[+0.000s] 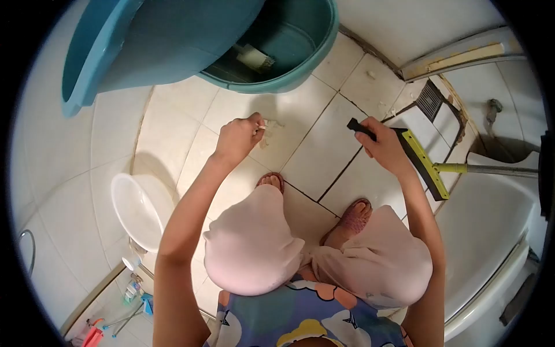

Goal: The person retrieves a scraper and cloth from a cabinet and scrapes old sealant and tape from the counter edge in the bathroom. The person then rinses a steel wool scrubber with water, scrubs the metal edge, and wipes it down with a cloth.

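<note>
My left hand [238, 140] is closed on a small pale piece [261, 128], held over the tiled floor below the teal tub. In my right hand [381, 146] is a short black handle [362, 129]; its other end is hidden by the hand. Just right of that hand lies a squeegee [425, 164] with a yellow-green and black head, its pole running to the right edge. Small whitish bits [272, 124] show on the floor beside my left hand.
A large teal tub [277, 84] holds a white object [255, 58], with another teal basin [167, 46] tilted beside it. A white basin [139, 211] stands at left. At right are a floor drain [430, 100] and a white bathtub-like fixture [485, 231]. Tools lie at lower left.
</note>
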`<state>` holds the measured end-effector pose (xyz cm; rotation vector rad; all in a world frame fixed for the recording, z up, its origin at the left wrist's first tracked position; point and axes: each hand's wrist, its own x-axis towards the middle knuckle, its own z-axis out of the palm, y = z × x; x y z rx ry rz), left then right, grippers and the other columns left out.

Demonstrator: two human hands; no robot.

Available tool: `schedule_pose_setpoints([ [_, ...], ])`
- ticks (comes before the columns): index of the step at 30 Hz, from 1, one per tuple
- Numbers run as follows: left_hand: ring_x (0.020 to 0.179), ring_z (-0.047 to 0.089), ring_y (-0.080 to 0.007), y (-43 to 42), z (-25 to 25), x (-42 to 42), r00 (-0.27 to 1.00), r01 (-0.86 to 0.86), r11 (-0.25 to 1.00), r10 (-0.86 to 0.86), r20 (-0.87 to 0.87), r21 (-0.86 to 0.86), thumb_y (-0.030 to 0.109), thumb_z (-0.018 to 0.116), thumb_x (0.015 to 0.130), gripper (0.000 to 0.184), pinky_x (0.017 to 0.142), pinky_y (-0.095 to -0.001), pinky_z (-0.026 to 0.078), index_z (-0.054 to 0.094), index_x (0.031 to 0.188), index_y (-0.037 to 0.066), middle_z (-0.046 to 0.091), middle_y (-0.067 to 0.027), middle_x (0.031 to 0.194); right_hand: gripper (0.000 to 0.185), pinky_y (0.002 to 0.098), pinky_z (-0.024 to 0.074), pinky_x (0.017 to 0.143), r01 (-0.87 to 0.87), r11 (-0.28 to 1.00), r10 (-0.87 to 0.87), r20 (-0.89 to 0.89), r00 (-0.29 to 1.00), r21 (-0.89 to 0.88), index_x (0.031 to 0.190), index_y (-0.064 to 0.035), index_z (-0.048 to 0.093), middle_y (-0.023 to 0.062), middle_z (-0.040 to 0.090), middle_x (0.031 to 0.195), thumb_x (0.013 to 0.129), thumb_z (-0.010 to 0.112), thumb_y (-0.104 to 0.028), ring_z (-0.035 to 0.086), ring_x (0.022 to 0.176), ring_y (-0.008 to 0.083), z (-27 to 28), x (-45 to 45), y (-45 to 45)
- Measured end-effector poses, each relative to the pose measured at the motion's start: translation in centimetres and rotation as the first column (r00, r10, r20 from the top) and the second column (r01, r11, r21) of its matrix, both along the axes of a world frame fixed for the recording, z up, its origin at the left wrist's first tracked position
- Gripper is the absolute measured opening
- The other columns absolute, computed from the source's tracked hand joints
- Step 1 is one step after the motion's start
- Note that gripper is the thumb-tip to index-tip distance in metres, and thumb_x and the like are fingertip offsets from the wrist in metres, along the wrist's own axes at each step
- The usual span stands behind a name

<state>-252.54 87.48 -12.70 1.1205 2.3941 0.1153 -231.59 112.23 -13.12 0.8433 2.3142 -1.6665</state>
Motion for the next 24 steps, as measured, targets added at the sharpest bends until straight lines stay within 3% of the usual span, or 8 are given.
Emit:
schedule_pose_setpoints([
  [5, 0.089, 0.064, -0.0276, -2.9, -3.8, -0.7, 0.998, -0.015, 0.988, 0.005, -0.065, -0.156, 0.019, 0.066, 0.078, 0.043, 0.077, -0.0382, 0.052, 0.055, 0.119, 0.015, 0.065, -0.0111, 0.103, 0.021, 0.0339, 0.0412, 0.053, -0.078, 0.997, 0.078, 0.002, 0.997, 0.018, 0.094, -0.0013, 0.054, 0.0131, 0.056, 0.065, 0.085, 0.061, -0.019, 0.054, 0.054, 0.0217, -2.7, -0.5, -2.0],
  [6, 0.100, 0.060, -0.0270, -2.4, -4.1, -0.8, 0.999, -0.031, 0.981, 0.022, -0.050, -0.194, 0.017, 0.067, 0.077, 0.051, 0.083, -0.0365, 0.051, 0.052, 0.125, 0.017, 0.056, -0.0081, 0.122, 0.021, 0.0344, 0.0422, 0.054, -0.084, 0.996, 0.082, 0.069, 0.994, 0.020, 0.094, -0.0007, 0.055, 0.0150, 0.058, 0.067, 0.085, 0.061, -0.019, 0.056, 0.057, 0.0229, -1.8, -0.7, -2.3],
  [10, 0.105, 0.057, -0.0279, -0.4, -7.3, -0.2, 0.993, 0.044, 0.994, -0.055, -0.101, -0.104, 0.020, 0.072, 0.073, 0.059, 0.083, -0.0369, 0.051, 0.049, 0.127, 0.018, 0.046, -0.0063, 0.129, 0.024, 0.0352, 0.0433, 0.056, -0.070, 0.997, 0.066, 0.082, 0.994, 0.040, 0.095, 0.0004, 0.056, 0.0155, 0.058, 0.068, 0.084, 0.061, -0.020, 0.057, 0.059, 0.0238, -3.0, 0.2, -2.8],
  [14, 0.104, 0.057, -0.0312, -1.4, -10.5, 1.0, 0.987, 0.159, 0.985, -0.158, -0.013, 0.063, 0.020, 0.066, 0.077, 0.041, 0.077, -0.0414, 0.054, 0.054, 0.117, 0.020, 0.035, -0.0092, 0.137, 0.029, 0.0377, 0.0437, 0.057, -0.010, 0.994, 0.007, 0.033, 0.999, 0.109, 0.095, 0.0010, 0.056, 0.0167, 0.059, 0.069, 0.083, 0.063, -0.024, 0.058, 0.061, 0.0285, -4.9, 1.5, -2.9],
  [18, 0.094, 0.063, -0.0240, -5.9, -11.4, -0.4, 0.908, 0.346, 0.867, -0.406, -0.105, -0.359, 0.019, 0.056, 0.083, 0.032, 0.066, -0.0379, 0.056, 0.055, 0.116, 0.019, 0.052, -0.0097, 0.117, 0.033, 0.0406, 0.0439, 0.059, 0.046, 0.996, -0.051, 0.065, 0.997, 0.082, 0.093, 0.0017, 0.057, 0.0194, 0.059, 0.070, 0.082, 0.063, -0.029, 0.057, 0.063, 0.0349, -3.5, 2.1, -2.2],
  [21, 0.089, 0.065, -0.0272, -6.6, -5.4, -0.6, 0.970, 0.188, 0.904, -0.231, -0.070, -0.385, 0.009, 0.069, 0.070, 0.050, 0.071, -0.0397, 0.055, 0.051, 0.116, 0.018, 0.043, -0.0097, 0.132, 0.034, 0.0416, 0.0440, 0.060, 0.149, 0.958, -0.165, 0.044, 0.985, 0.243, 0.090, 0.0022, 0.057, 0.0205, 0.058, 0.067, 0.083, 0.063, -0.031, 0.057, 0.062, 0.0354, -3.4, 2.6, -0.4],
  [22, 0.083, 0.066, -0.0255, -6.4, -3.4, -0.2, 0.947, 0.215, 0.929, -0.274, -0.169, -0.302, 0.007, 0.068, 0.069, 0.041, 0.066, -0.0378, 0.055, 0.058, 0.108, 0.012, 0.050, -0.0102, 0.126, 0.028, 0.0340, 0.0416, 0.059, 0.300, 0.885, -0.298, -0.062, 0.953, 0.356, 0.085, -0.0001, 0.058, 0.0143, 0.055, 0.064, 0.085, 0.061, -0.028, 0.054, 0.061, 0.0225, -3.6, 2.7, 0.1],
  [24, 0.081, 0.066, -0.0253, -4.8, -1.3, -0.4, 0.958, 0.243, 0.941, -0.271, -0.091, -0.237, 0.007, 0.068, 0.069, 0.030, 0.066, -0.0378, 0.054, 0.062, 0.099, 0.010, 0.058, -0.0094, 0.113, 0.024, 0.0315, 0.0412, 0.059, 0.463, 0.848, -0.468, -0.048, 0.883, 0.258, 0.086, -0.0013, 0.058, 0.0102, 0.056, 0.066, 0.087, 0.057, -0.026, 0.052, 0.061, 0.0181, -4.2, 3.3, 3.7],
])
